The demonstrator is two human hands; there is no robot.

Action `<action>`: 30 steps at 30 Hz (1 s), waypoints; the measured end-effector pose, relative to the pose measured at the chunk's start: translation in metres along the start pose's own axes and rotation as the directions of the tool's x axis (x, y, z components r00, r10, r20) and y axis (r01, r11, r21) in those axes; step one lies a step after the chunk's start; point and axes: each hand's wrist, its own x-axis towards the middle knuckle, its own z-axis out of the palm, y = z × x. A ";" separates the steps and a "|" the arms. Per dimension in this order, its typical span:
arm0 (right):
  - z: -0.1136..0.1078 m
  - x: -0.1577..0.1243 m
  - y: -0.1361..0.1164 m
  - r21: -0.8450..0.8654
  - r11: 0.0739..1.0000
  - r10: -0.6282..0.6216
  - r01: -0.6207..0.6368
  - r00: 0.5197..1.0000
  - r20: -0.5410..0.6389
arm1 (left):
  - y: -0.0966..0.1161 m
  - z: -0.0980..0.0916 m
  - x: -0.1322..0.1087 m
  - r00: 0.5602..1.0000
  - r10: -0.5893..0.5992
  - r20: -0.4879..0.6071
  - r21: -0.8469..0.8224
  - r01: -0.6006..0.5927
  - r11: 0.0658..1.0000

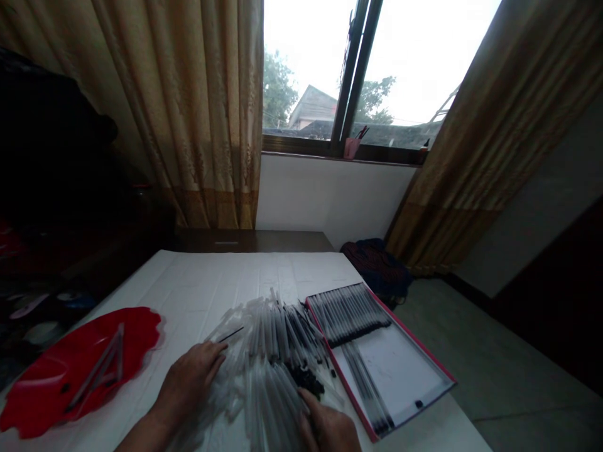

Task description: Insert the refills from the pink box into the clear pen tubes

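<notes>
My left hand (194, 375) is closed, thumb and forefinger pinching a thin dark stick (232, 334) that points up and to the right. At the bottom of the view, my right hand (327, 422) has its fingers bent at the right side of a pile of clear tubes (271, 402); whether it grips any is unclear. Behind lie more clear and dark-cored tubes (282, 329), with small black pieces (308, 380) beside them. Right of the pile, a shallow red-edged box (400, 370) holds a row of dark-cored tubes (348, 311) and several more below it.
A red scalloped plate (42, 376) with a few clear tubes sits at the left of the white table (188, 276). Beyond the table's far right corner lies a dark cloth bundle (381, 267). Curtains flank the window, and a pink cup (351, 148) stands on the sill.
</notes>
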 end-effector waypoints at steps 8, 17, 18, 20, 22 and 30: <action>0.012 -0.009 0.003 0.004 0.998 -0.063 0.064 0.995 -0.084 | 0.009 0.012 -0.019 0.958 0.095 -0.271 0.007 -0.097 0.995; 0.015 -0.011 -0.005 -0.075 0.997 0.006 -0.013 0.996 -0.088 | 0.066 0.050 -0.057 0.803 0.411 -0.432 0.107 -0.407 0.907; 0.012 -0.010 -0.005 -0.089 0.996 -0.010 0.004 0.998 -0.070 | 0.071 0.053 -0.058 0.784 0.451 -0.427 0.134 -0.438 0.889; 0.007 -0.009 -0.006 -0.106 0.994 -0.029 0.023 0.998 -0.051 | 0.078 0.057 -0.057 0.746 0.526 -0.409 0.183 -0.498 0.848; 0.002 -0.009 -0.008 -0.087 0.996 -0.023 0.018 0.998 -0.059 | 0.082 0.060 -0.055 0.723 0.575 -0.383 0.221 -0.533 0.817; -0.046 -0.009 0.005 0.061 0.991 0.124 -0.115 0.976 -0.177 | 0.079 0.068 -0.051 0.735 0.584 -0.345 0.235 -0.535 0.812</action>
